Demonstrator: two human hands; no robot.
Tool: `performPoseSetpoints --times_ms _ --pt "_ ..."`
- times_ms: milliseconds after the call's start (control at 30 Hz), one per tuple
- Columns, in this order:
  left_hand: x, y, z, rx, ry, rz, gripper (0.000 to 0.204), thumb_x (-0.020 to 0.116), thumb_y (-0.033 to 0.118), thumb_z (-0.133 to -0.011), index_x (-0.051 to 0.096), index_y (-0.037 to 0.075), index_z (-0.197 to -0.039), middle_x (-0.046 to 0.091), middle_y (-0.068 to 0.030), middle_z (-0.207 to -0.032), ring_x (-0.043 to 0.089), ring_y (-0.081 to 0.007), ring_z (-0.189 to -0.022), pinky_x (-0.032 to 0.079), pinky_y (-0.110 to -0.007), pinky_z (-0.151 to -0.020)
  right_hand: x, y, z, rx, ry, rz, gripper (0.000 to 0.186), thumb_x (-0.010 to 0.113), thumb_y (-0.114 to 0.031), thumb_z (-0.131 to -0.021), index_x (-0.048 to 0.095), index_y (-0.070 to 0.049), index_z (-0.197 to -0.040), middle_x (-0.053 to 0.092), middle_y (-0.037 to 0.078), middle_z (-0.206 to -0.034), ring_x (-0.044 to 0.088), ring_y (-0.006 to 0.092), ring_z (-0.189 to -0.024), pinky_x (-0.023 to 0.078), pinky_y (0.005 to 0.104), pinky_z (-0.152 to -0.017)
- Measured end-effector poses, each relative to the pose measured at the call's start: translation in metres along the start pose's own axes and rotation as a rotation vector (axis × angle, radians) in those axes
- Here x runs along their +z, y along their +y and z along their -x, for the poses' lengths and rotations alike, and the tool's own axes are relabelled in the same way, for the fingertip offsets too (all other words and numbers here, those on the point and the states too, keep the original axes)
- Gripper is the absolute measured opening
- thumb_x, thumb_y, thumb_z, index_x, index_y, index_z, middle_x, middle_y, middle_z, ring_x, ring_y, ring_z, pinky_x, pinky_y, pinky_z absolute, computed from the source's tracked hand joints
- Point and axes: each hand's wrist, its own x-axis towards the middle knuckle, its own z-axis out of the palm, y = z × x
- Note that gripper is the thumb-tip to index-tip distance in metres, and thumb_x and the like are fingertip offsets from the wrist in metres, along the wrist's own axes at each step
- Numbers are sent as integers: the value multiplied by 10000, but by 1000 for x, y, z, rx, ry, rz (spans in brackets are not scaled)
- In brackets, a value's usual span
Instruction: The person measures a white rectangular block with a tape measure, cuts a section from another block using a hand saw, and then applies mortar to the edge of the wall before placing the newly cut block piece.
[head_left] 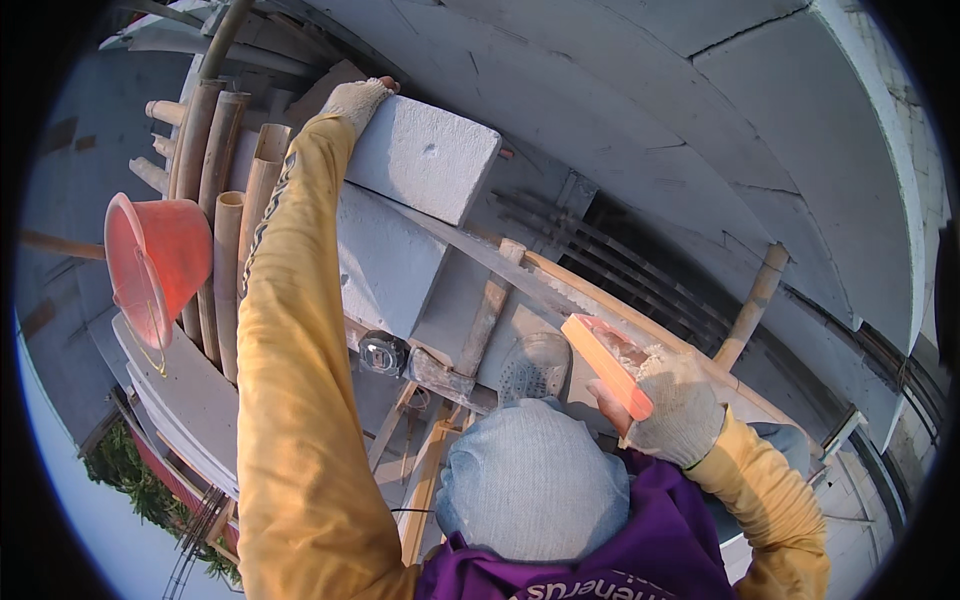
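Observation:
My left arm, in a yellow sleeve, reaches far forward. Its gloved hand (358,102) is closed over the far left edge of a light grey block (425,160), with bare fingertips showing at the corner. Below that block sits a second pale block (385,262). My right hand (675,408), also gloved, is closed round an orange rectangular tool (612,368) held out in front of my body. Whitish residue coats the tool's inner side; its exact kind is unclear. Part of my right hand's grip is hidden behind it.
A black tape measure (383,352) lies beside a hammer (445,376). An orange bucket (165,260) hangs left of my arm by bamboo poles (215,160). A grey block wall (640,110) rises along the right. My shoe (535,368) stands on the scaffold near a wooden rail (650,335).

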Motion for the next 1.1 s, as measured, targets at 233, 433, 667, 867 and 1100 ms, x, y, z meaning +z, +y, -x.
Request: performPoseSetpoints --times_ms 233,433,667,867,1100 --pt "6 -1 -7 279 130 -375 346 438 325 -1101 651 258 -1365 726 -118 -1267 740 -319 -1079 556 -403 -1013 5 -5 -51 -155 -141 209 266 648 -258 -1014 675 -10 -1106 692 154 -829 696 343 -680 590 428 -621" --pt "10 -17 -10 204 106 -320 363 450 272 -1092 629 288 -1407 712 -139 -1296 723 -311 -1132 528 -408 -1053 -74 -36 27 139 -497 402 448 768 -357 -917 722 -84 -1269 724 165 -1228 725 316 -949 571 387 -809" --pt "3 -8 -11 132 56 -298 393 451 238 -1079 629 241 -1429 707 -97 -1337 711 -263 -1167 474 -406 -1107 -173 -10 159 170 -477 709 828 824 -611 -748 651 -212 -1452 639 82 -939 592 303 -885 427 481 -869" --pt "6 27 17 -5 84 -15 419 414 305 -1093 618 222 -1450 727 -116 -1290 733 -277 -1125 524 -439 -1042 -152 35 105 -344 -565 939 890 764 -525 -771 509 -270 -1584 629 16 -826 589 248 -773 458 445 -745" --pt "3 26 -2 -112 198 43 431 455 468 -1047 690 302 -1368 657 -139 -1418 661 -366 -1251 480 -480 -1106 -36 62 11 -777 -521 782 923 731 -477 -875 322 -262 -1673 638 -39 -704 622 171 -611 507 360 -584"
